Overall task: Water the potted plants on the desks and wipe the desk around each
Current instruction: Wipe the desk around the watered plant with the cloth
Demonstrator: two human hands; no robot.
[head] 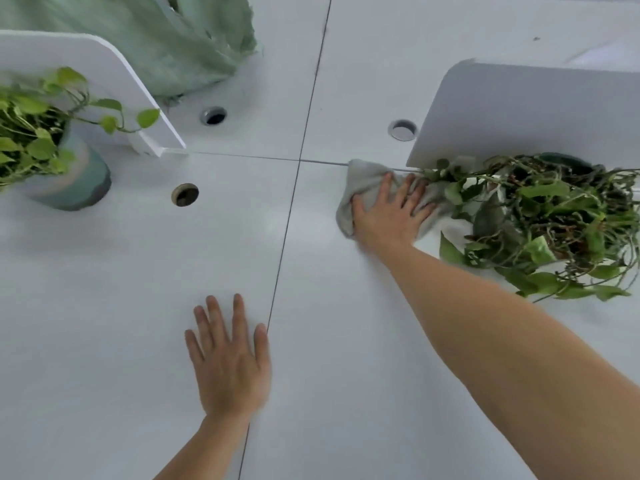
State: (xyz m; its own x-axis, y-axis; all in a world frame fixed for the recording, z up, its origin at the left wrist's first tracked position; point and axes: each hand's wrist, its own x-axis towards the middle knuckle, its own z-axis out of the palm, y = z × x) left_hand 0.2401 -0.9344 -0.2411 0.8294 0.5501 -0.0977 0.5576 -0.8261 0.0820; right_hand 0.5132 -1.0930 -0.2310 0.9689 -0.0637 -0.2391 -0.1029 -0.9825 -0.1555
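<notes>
Nearest, the left hand (230, 362) lies flat on the white desk (104, 323), fingers straight and spread. Farther right, the right hand (389, 218) presses a crumpled grey cloth (363, 178) with flat fingers, just beside the trailing pothos (540, 216). Another potted pothos (52, 150) stands far left.

No readable text, labels or numbers appear anywhere (surfaces all plain).

- Vines of the right pothos (540, 216) bury its dark green pot (568, 160) but for a rim, and run off the right edge.
- The grey cloth (363, 178) lies partly under the right hand (391, 213), its far end behind leaves.
- The left pothos (31, 133) is cut by the left edge; its teal pot (74, 183) is blurred.
- Pale green fabric (156, 39) runs off the top; unidentifiable.
- A dark speck (536, 38): too small to tell.
</notes>
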